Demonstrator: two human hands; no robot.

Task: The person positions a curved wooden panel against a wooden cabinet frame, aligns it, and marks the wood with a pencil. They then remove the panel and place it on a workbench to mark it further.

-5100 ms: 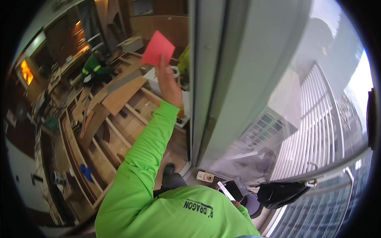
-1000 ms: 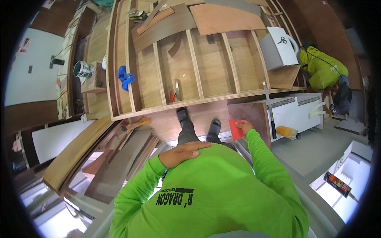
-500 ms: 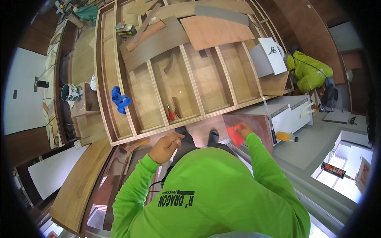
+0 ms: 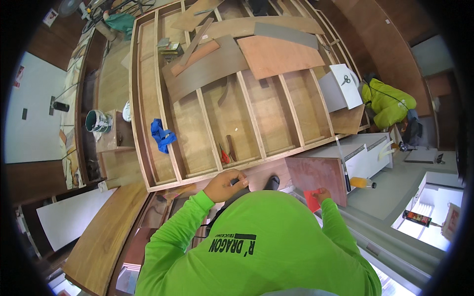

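Observation:
My left hand [image 4: 225, 186] is held just in front of my belly, close to the near edge of the wooden frame [image 4: 224, 170]. Its fingers are curled with the thumb against them; whatever they may hold is hidden. At my right side, my right hand [image 4: 324, 194] pinches a flat, bright red piece [image 4: 311, 201] by its edge. The piece hangs beside a reddish-brown board [image 4: 318, 178]; its exact kind cannot be made out. A pair of red-handled pliers or snips [image 4: 224, 157] lies inside the frame, beyond my left hand.
Curved plywood offcuts [image 4: 276, 56] lie across the frame's far part. A blue cloth [image 4: 162, 135] drapes over its left rail. On the right are a white box with scissors [image 4: 346, 79], an orange bottle [image 4: 362, 183] and a sealant tube [image 4: 417, 217]. A paint bucket [image 4: 98, 121] stands left.
My right hand has drawn back toward my body with the red piece still in it. My left hand has shifted rightward, its fingers still curled. The whole view has tilted slightly.

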